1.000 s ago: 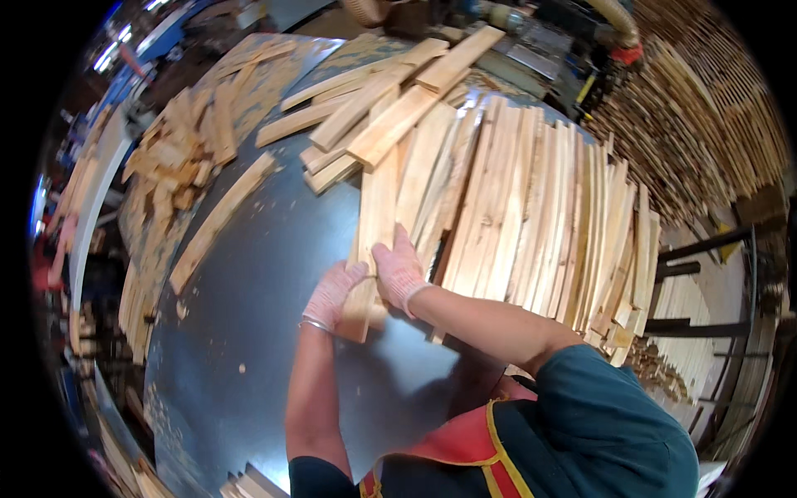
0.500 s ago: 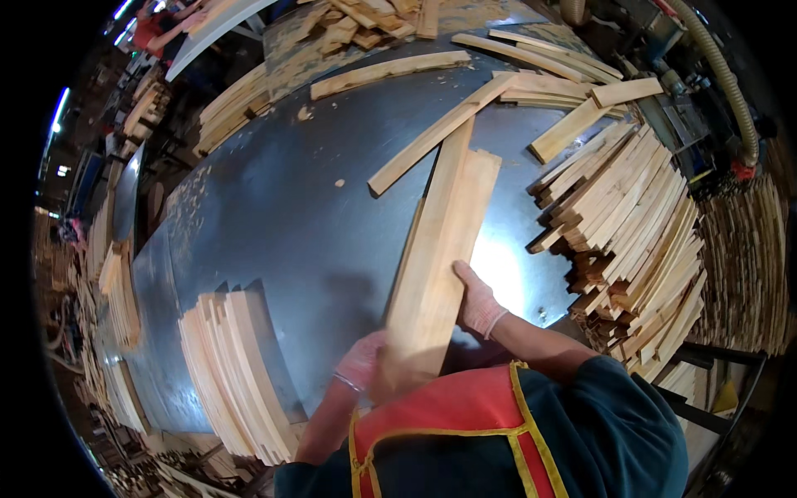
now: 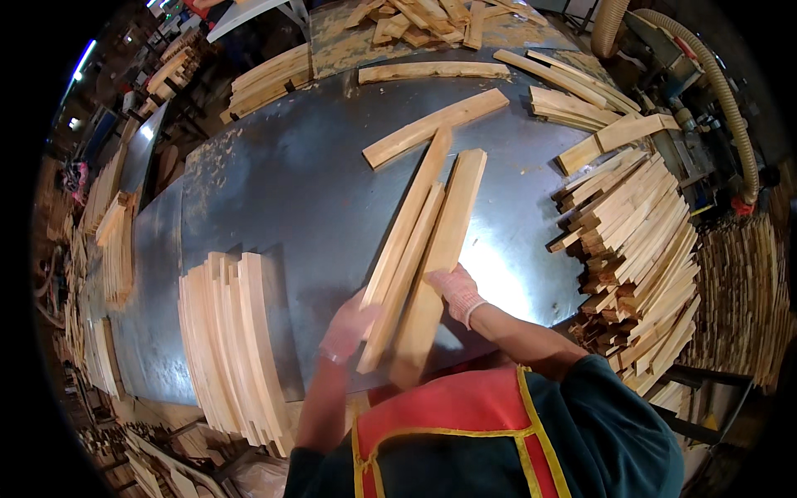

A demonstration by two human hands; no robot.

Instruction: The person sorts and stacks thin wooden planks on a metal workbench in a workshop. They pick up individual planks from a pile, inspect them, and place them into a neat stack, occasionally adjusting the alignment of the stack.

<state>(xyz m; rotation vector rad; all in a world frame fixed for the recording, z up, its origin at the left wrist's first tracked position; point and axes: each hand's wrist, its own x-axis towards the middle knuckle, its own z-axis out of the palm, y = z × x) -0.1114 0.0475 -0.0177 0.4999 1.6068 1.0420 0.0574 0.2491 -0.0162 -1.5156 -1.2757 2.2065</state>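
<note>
Head view: nearest me, my left hand and gloved right hand each have their grip clenched on a small bundle of wooden slats, held lengthwise over the metal tabletop. I judge the sorting midway: a neat slat row lies to my left. A big loose pile waits to my right, with scattered slats beyond.

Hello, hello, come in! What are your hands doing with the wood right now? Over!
Left hand and right hand gripping a bundle of wooden slats over the metal table. Neat slat stack left, big slat pile right. Nothing blocking.
</note>
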